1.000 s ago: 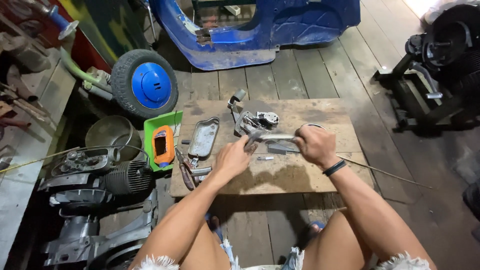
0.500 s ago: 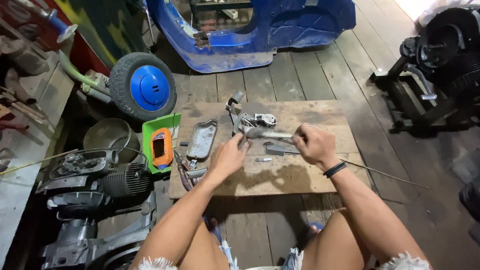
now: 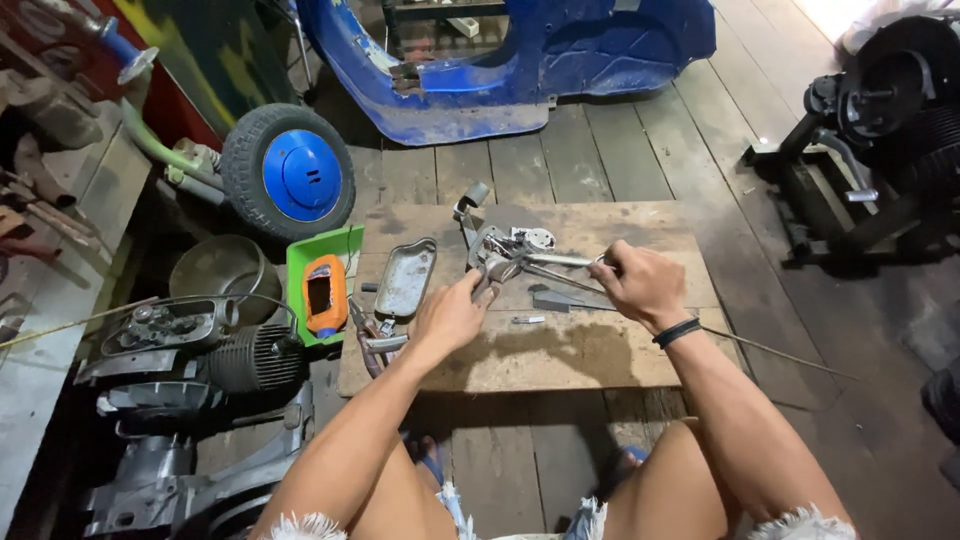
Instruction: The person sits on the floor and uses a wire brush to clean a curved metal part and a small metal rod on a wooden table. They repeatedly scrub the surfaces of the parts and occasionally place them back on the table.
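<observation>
Work surface: a worn rectangular wooden board [image 3: 560, 350] lay on the plank floor, carrying the parts.
Workpiece: a small grey metal lever-and-bracket assembly [image 3: 500, 252] sat near the middle of the board's far half, between the 2 hands.
Left hand: the left hand [image 3: 450, 315] was closed narrowly, its fingertips pressed on the near end of the assembly, steadying it.
Right hand: the right hand [image 3: 640, 285] was closed round the end of a slim bright metal rod-shaped tool [image 3: 560, 260] that reached leftward into the assembly.
Step in hand: judged as working a fastener or joint on the assembly, 1 hand bracing, the other driving the tool.
Next move: likely called for firm counter-pressure from the left hand, the tool kept seated in the joint; a slip could scatter small parts.
Nearby parts: a dull grey oblong metal cover [image 3: 405, 278] lay just left of the assembly; a flat dark metal strip [image 3: 560, 298] lay just beside the tool.
Off the board: an orange handheld meter [image 3: 325, 295] rested in a green plastic tray [image 3: 345, 245]; a blue-hubbed rubber wheel [image 3: 290, 180] stood beyond.
</observation>
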